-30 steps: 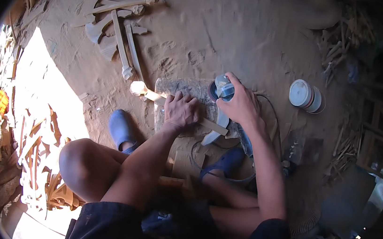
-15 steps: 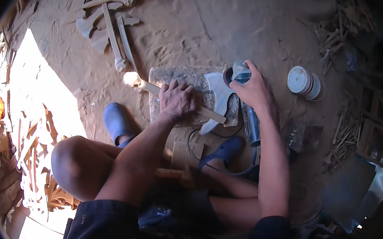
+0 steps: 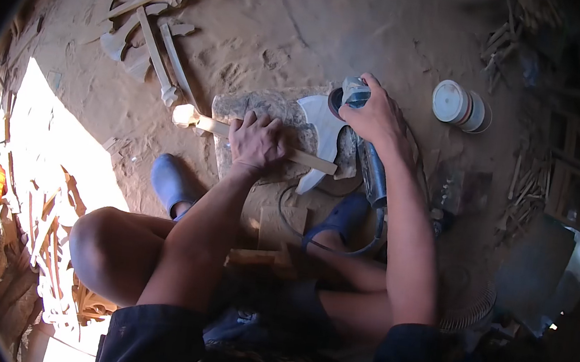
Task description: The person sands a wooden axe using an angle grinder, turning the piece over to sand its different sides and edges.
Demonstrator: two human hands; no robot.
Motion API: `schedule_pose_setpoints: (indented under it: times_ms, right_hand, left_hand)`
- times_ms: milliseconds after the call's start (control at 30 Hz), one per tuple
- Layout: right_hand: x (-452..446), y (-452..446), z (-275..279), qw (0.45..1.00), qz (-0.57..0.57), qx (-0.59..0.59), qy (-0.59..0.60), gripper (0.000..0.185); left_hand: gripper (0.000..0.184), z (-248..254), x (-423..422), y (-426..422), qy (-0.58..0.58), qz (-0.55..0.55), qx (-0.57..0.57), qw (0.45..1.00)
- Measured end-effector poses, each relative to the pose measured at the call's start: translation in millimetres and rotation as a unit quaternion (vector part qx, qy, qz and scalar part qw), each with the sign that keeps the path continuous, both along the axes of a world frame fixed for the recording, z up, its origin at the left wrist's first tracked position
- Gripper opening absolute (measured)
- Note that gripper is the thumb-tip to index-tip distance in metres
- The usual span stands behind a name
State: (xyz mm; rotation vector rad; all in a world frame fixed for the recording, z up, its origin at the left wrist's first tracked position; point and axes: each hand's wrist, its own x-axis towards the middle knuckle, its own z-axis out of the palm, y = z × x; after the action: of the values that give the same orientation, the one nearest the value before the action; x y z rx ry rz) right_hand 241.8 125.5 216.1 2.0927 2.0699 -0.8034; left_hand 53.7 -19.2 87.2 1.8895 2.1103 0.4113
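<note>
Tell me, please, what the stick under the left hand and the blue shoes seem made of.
Stick: apparently wood, bare and matte, judging by its pale tan, unpainted look. Blue shoes: probably moulded foam or rubber, smooth and dull, with rounded toes; exact material unclear.

I see a sandy dirt floor [image 3: 279,26] carrying a rough block [image 3: 230,106], with a wooden axe [image 3: 326,131] lying across its top. Directly on the dirt I also see carved wooden pieces [image 3: 152,51] at upper left, a lidded tub [image 3: 450,102] at right, and scattered sticks [image 3: 513,199] near the right edge.
</note>
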Motion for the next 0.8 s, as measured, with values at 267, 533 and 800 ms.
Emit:
schedule_pose_setpoints:
  times_ms: [267, 533, 800]
  right_hand:
    - [69.7, -6.4, -3.7, 0.991, -0.122, 0.018, 0.048, 0.088]
    - [97.8, -38.8, 83.0, 0.990, -0.095, 0.102, 0.033, 0.086]
    - [112.0, -111.5, 207.6, 0.920, -0.146, 0.267, 0.245, 0.081]
  left_hand:
    - [0.017, -1.7, -0.1, 0.5, 0.003, -0.003, -0.014, 1.000]
    - [0.024, -0.3, -0.1, -0.9, -0.006, -0.008, -0.002, 1.000]
    - [0.025, -5.4, -0.8, -4.6, -0.008, -0.013, 0.009, 1.000]
